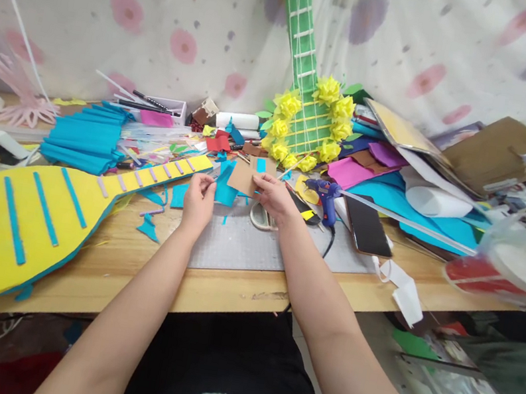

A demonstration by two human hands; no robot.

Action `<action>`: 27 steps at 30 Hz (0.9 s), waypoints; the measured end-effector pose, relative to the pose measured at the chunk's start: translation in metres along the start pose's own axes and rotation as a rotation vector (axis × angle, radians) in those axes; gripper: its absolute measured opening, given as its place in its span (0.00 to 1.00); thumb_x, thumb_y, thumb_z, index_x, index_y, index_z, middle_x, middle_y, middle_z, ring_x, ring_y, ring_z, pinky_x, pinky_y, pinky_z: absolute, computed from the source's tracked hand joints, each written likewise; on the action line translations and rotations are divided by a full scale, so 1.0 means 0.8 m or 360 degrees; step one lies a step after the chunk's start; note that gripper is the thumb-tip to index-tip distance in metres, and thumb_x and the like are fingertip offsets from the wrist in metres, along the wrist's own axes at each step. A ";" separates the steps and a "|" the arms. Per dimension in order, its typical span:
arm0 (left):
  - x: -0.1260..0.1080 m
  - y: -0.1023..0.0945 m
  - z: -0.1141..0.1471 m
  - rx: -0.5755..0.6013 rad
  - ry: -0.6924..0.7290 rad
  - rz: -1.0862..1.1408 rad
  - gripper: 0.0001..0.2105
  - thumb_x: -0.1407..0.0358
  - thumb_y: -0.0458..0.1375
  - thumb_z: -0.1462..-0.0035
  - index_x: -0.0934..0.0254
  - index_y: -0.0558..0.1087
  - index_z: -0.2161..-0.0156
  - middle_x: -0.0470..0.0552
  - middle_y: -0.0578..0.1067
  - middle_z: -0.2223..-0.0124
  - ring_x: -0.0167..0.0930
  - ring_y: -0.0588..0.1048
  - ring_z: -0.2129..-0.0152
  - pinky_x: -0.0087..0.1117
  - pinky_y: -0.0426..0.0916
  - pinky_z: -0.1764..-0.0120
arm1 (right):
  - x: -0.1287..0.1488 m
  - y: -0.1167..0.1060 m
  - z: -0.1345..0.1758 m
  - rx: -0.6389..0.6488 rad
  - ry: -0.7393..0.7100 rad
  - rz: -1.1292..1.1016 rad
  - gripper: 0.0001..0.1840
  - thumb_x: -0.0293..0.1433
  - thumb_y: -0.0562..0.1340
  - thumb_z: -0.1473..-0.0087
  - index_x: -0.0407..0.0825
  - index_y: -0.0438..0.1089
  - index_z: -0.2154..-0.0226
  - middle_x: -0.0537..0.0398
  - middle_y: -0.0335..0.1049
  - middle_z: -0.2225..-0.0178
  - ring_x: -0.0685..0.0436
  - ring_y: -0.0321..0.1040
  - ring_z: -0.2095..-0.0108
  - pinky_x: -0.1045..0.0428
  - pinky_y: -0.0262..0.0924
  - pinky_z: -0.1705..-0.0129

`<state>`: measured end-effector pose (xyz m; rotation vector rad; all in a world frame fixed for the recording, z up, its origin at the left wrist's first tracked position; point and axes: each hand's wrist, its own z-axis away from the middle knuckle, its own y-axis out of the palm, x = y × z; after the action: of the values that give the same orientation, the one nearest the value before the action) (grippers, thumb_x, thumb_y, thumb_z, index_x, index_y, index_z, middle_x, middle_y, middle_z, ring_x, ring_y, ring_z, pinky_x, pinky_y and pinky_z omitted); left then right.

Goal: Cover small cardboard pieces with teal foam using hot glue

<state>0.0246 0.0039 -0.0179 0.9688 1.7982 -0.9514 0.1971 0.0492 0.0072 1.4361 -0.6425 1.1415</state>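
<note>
— Brown cardboard [241,180] is hovering near the grey cutting mat's [229,248] far edge, the right hand [273,197] pinching it!
— And the left hand [199,203]?
— Fingertips are pressing together; whether they're gripping anything, there's no telling.
— Leftward, the yellow lute cutout [32,219] is already carrying blue strips [14,220]; that cardboard's looking unattached.

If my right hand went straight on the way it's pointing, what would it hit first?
Your right hand pinches a flat brown cardboard piece; past that, a bright blue paper scrap looks first in line, though depth is unclear and the hand might pass above it.
</note>
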 end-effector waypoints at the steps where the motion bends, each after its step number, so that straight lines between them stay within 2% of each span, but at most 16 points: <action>1: 0.001 0.000 -0.001 0.0005 -0.0055 0.0094 0.05 0.66 0.52 0.47 0.61 0.61 0.64 0.48 0.71 0.68 0.28 0.73 0.70 0.30 0.67 0.65 | 0.001 -0.001 0.001 0.0022 -0.0013 -0.0004 0.13 0.32 0.68 0.63 0.47 0.63 0.78 0.62 0.67 0.74 0.53 0.65 0.69 0.56 0.61 0.65; 4: 0.001 0.002 -0.003 0.0041 -0.0193 0.0309 0.12 0.67 0.55 0.50 0.61 0.59 0.60 0.50 0.72 0.64 0.30 0.74 0.66 0.31 0.69 0.65 | -0.001 0.002 0.004 0.0153 0.0003 -0.0029 0.14 0.33 0.69 0.64 0.48 0.64 0.76 0.61 0.68 0.72 0.51 0.66 0.67 0.54 0.62 0.62; 8: -0.002 0.005 -0.005 0.0015 -0.0192 0.0393 0.20 0.69 0.63 0.59 0.61 0.60 0.60 0.53 0.72 0.60 0.32 0.73 0.60 0.32 0.70 0.60 | -0.010 0.010 0.006 0.0309 0.0079 0.0016 0.16 0.34 0.71 0.68 0.47 0.65 0.77 0.60 0.68 0.73 0.51 0.66 0.69 0.52 0.62 0.65; 11: -0.001 0.005 -0.006 0.0042 -0.0219 0.0408 0.23 0.70 0.65 0.63 0.62 0.61 0.60 0.52 0.73 0.62 0.31 0.74 0.62 0.32 0.70 0.60 | -0.013 0.013 0.006 0.0277 0.0034 0.0092 0.16 0.36 0.71 0.69 0.47 0.66 0.79 0.61 0.67 0.76 0.52 0.65 0.71 0.54 0.60 0.68; 14: 0.002 0.004 -0.007 0.0079 -0.0275 0.0446 0.26 0.69 0.67 0.67 0.62 0.62 0.60 0.49 0.73 0.66 0.30 0.75 0.68 0.31 0.71 0.65 | -0.007 0.013 0.009 0.0276 0.0025 0.0165 0.16 0.36 0.72 0.70 0.46 0.67 0.80 0.61 0.67 0.77 0.53 0.64 0.73 0.56 0.58 0.69; 17: 0.006 0.004 -0.008 0.0081 -0.0291 0.0563 0.23 0.68 0.66 0.66 0.62 0.63 0.62 0.48 0.73 0.68 0.29 0.75 0.70 0.30 0.70 0.66 | 0.000 0.013 0.013 0.0292 0.0051 0.0208 0.16 0.35 0.73 0.73 0.46 0.69 0.80 0.60 0.68 0.77 0.54 0.63 0.73 0.56 0.57 0.68; 23: 0.008 0.007 -0.008 0.0025 -0.0343 0.0653 0.15 0.69 0.59 0.60 0.64 0.66 0.62 0.49 0.75 0.67 0.29 0.75 0.70 0.30 0.70 0.65 | 0.003 0.012 0.012 0.0125 0.0036 0.0182 0.19 0.34 0.73 0.78 0.46 0.68 0.80 0.60 0.67 0.78 0.53 0.64 0.73 0.55 0.58 0.69; 27: 0.005 0.004 -0.006 0.0040 -0.0360 0.0526 0.12 0.68 0.53 0.55 0.63 0.69 0.61 0.46 0.73 0.70 0.27 0.72 0.77 0.27 0.69 0.73 | -0.003 0.011 0.008 0.0116 -0.0015 0.0294 0.20 0.37 0.72 0.75 0.46 0.65 0.80 0.60 0.66 0.76 0.52 0.64 0.73 0.55 0.57 0.71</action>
<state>0.0249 0.0101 -0.0205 1.0873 1.3892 -0.8387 0.1901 0.0403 0.0093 1.4672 -0.7595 1.3141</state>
